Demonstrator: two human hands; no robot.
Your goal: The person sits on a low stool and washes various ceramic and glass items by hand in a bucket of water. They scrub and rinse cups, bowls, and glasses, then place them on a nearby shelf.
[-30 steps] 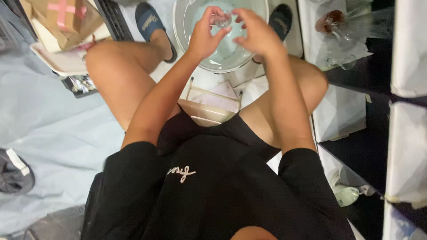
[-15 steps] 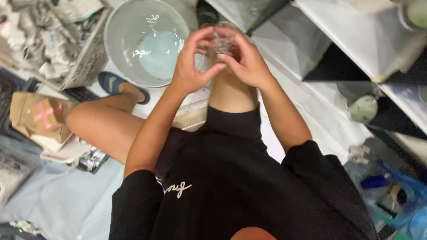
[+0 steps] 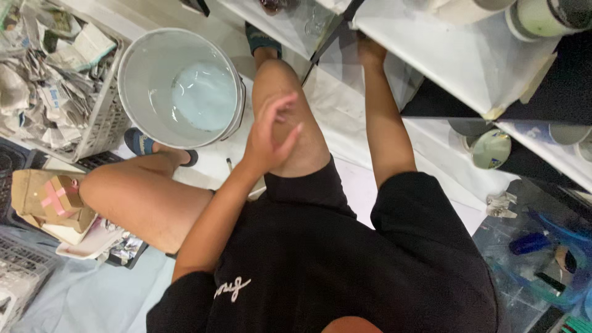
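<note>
Above the bucket point(image 3: 179, 86): right hand point(image 3: 370, 52) reached to the white shelf point(image 3: 456, 61); fingers hidden, grip unclear.
Left hand point(image 3: 268, 132): empty beside the bucket, fingers apart.
Glass point(image 3: 314, 24): on the shelf; likely light, slippery, fragile; hold its body.
Change: earlier both hands held it together by the bucket.

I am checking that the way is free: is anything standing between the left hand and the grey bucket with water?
Nothing visible does. The left hand hangs open over the raised knee, and the bucket stands just to its left on the floor. Only open air lies between them.
</note>
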